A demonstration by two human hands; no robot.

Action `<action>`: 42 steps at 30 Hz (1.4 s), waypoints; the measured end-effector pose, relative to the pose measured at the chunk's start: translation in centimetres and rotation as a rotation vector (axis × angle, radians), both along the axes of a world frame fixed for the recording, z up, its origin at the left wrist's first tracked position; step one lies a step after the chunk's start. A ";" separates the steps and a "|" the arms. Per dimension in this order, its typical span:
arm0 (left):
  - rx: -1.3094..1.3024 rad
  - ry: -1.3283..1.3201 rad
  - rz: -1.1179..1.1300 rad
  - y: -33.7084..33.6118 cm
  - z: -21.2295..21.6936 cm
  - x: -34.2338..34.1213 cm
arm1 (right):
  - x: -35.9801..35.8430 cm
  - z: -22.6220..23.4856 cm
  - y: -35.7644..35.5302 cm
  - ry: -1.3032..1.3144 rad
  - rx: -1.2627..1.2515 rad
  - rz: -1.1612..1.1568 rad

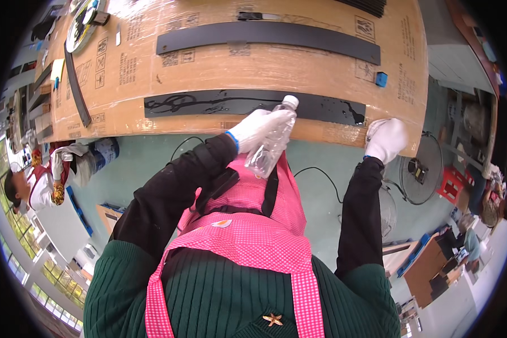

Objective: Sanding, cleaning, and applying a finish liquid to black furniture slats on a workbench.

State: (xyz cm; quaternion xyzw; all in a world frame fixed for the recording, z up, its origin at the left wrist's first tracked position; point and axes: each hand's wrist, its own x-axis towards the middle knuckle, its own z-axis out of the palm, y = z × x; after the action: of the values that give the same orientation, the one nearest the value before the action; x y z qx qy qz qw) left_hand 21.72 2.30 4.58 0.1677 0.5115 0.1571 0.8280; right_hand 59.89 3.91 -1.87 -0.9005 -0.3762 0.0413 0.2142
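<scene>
My left hand [258,128], in a white glove with a blue cuff, is closed around a clear plastic bottle [266,151] with a white cap. The bottle tilts over the near edge of a dark grey flat strip [225,103], its cap above the strip. Wet streaks and drops lie along the strip's surface. Just beyond the strip's right end, my gloved right hand [387,141] rests at the edge of the cardboard-covered table [298,73]. Its fingers are curled on a crumpled whitish cloth [373,128], mostly hidden by the glove.
A second dark strip [270,40] lies farther back, with a small blue block [381,79] near its right end. Another strip [76,90] lies at the left. A standing fan [419,169] is right of the table. Another person [34,183] works at the far left.
</scene>
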 end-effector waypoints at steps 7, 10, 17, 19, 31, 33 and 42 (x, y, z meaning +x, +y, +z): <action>0.196 0.105 -0.298 2.5 -0.4 9.0 | -2.0 1.0 -0.3 -0.065 0.038 -0.070; 0.277 0.145 -0.425 2.6 -1.3 10.0 | -2.1 0.8 -0.5 -0.065 0.072 -0.075; 0.144 0.135 -0.224 0.9 -0.1 3.1 | -1.9 0.8 -0.5 -0.038 0.075 -0.081; 0.054 0.144 -0.130 0.7 1.3 0.7 | -1.8 1.0 -0.5 -0.041 0.084 -0.096; -0.001 -0.170 -0.238 3.6 -0.7 6.3 | -2.0 0.9 -0.5 -0.104 0.020 -0.111; 0.016 -0.091 -0.257 3.7 -0.1 7.6 | -2.1 1.1 -0.5 -0.123 0.022 -0.112; -0.013 -0.019 -0.201 1.1 -0.8 -4.4 | -1.7 1.4 0.1 -0.117 -0.097 -0.119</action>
State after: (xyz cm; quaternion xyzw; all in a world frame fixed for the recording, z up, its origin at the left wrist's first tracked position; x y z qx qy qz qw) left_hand 17.29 3.42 3.82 0.2113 0.4854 0.0713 0.8454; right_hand 58.21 4.06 -0.50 -0.9314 -0.3314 -0.0061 0.1503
